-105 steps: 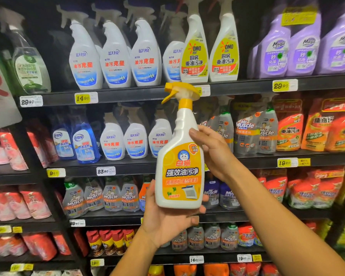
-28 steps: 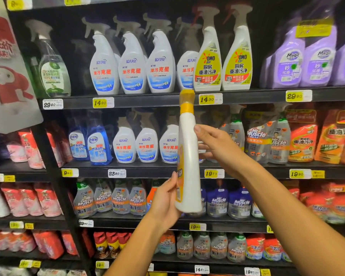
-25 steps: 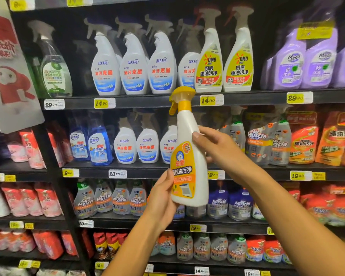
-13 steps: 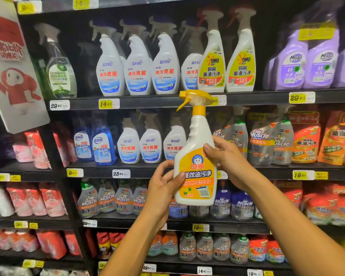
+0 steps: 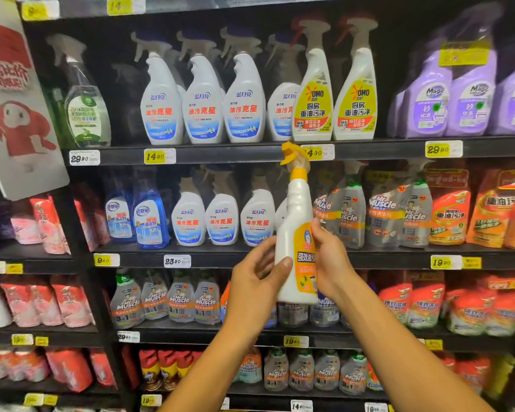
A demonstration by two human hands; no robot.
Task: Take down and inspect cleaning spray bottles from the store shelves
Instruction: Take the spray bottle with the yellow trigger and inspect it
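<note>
A white spray bottle [image 5: 295,221] with a yellow trigger top and an orange-yellow label stands upright in front of the shelves, held between both hands. Its label faces right, so I see mostly the white side. My left hand [image 5: 254,281] grips the lower left side, thumb on the front. On the right side, my right hand [image 5: 332,263] holds the bottle with its thumb pressed on the label. The bottle's base hangs level with the third shelf's products.
Black store shelves [image 5: 250,153] carry rows of white-and-blue spray bottles [image 5: 202,99], yellow-labelled bottles [image 5: 312,93], purple bottles [image 5: 428,96], grey refill pouches [image 5: 393,212] and orange pouches [image 5: 449,215]. A red-and-white sign [image 5: 15,108] juts out at the upper left.
The bottle has turned so its label now faces right rather than toward me. Both hands have shifted around it, and the bottle sits slightly lower against the shelves.
</note>
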